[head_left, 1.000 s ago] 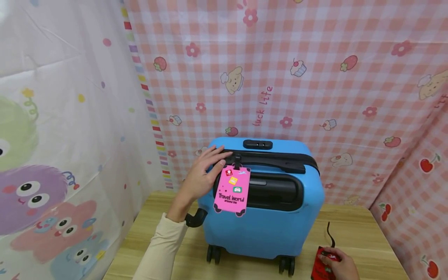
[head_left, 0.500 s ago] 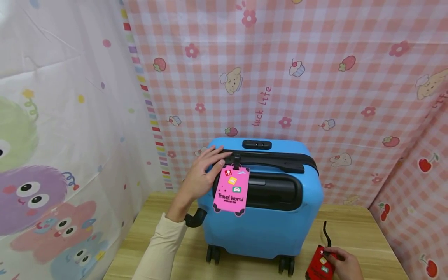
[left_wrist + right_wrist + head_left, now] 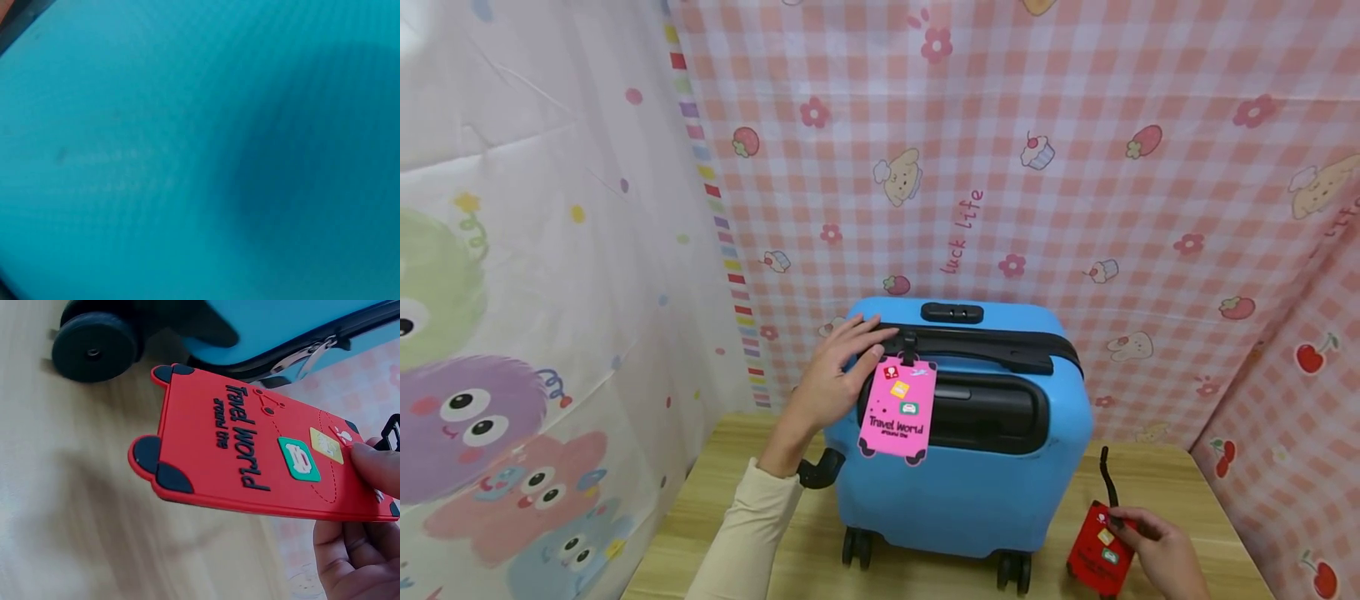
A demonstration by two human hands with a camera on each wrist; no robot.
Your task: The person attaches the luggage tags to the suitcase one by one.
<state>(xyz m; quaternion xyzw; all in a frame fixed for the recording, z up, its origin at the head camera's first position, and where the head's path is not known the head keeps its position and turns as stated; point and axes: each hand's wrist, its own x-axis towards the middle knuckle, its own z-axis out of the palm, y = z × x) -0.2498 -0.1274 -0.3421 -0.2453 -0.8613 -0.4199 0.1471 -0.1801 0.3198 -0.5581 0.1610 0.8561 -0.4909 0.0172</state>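
Observation:
A blue suitcase [image 3: 955, 500] stands upright on its wheels, with a pink luggage tag [image 3: 897, 412] hanging from its black top handle [image 3: 977, 346]. My left hand [image 3: 835, 375] rests on the suitcase's upper left edge, fingers extended near the handle's end beside the pink tag. Low at the right, my right hand [image 3: 1161, 546] pinches a red luggage tag [image 3: 1099, 554] at its strap end, thumb on its front. The tag's black strap [image 3: 1107, 477] sticks up loose. In the right wrist view the red tag [image 3: 231, 437] shows "Travel World" lettering; the left wrist view is filled by blurred blue shell.
The suitcase stands on a wooden tabletop [image 3: 1165, 492]. Behind it hangs a pink checked curtain [image 3: 1000, 208], with a white cartoon curtain [image 3: 625, 292] at the left. A suitcase wheel [image 3: 94, 347] is close to the red tag in the right wrist view.
My right hand has lifted the red tag slightly upward and to the right, and more of its front shows. My left hand stays on the suitcase.

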